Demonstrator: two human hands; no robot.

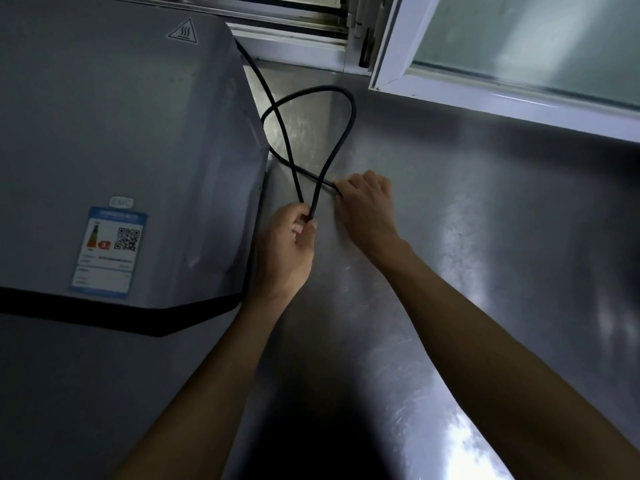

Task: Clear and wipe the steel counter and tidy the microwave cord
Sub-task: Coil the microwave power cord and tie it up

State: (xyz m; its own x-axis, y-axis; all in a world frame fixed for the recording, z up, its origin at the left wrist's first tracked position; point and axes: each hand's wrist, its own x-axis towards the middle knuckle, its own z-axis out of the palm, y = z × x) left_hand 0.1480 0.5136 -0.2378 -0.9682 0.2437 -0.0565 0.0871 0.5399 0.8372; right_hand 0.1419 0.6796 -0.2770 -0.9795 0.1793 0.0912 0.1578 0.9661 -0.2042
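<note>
At frame centre the left hand point(291, 237) pinches two strands of the cord point(341, 140) together, fixing a loop for coiling. The right hand point(367, 202) grips the next stretch (low on the table point(485, 237)), likely to feed another loop beside the microwave point(121, 133).

dim, soft picture; window point(519, 39) daylight glares on the steel counter point(467, 237), perhaps slightly warped at edges.

Scuffed steel counter point(450, 237) — microwave point(121, 133) standing left, black cord point(349, 129) looped beside it

Open white-framed window point(512, 69) with frosted pane at upper right; window sill track point(294, 27) behind.
</note>
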